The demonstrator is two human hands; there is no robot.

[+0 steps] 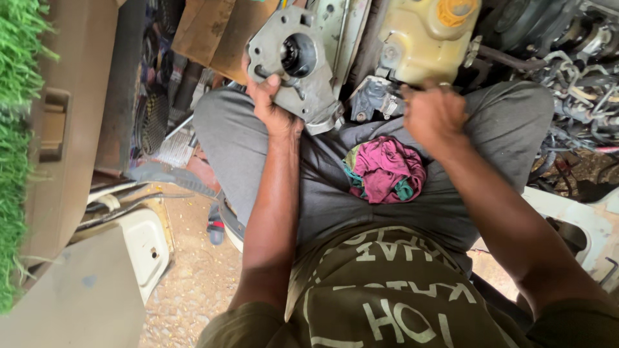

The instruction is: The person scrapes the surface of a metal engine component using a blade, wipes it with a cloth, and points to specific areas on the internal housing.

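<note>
My left hand (269,100) grips a grey cast-metal housing (298,64) with a round dark bore, holding it up above my left knee. My right hand (433,115) is closed in a fist over my right knee, just below a yellowed plastic fluid reservoir (422,38) with a yellow cap; what it holds is hidden by the fingers. A crumpled pink and green rag (385,169) lies in my lap on grey trousers.
A small grey metal bracket (371,100) sits between my knees. Engine parts and hoses (574,58) crowd the right. A brown panel (71,129) and green turf (16,129) stand left. Sandy ground (193,277) lies below, with a white plastic seat (580,219).
</note>
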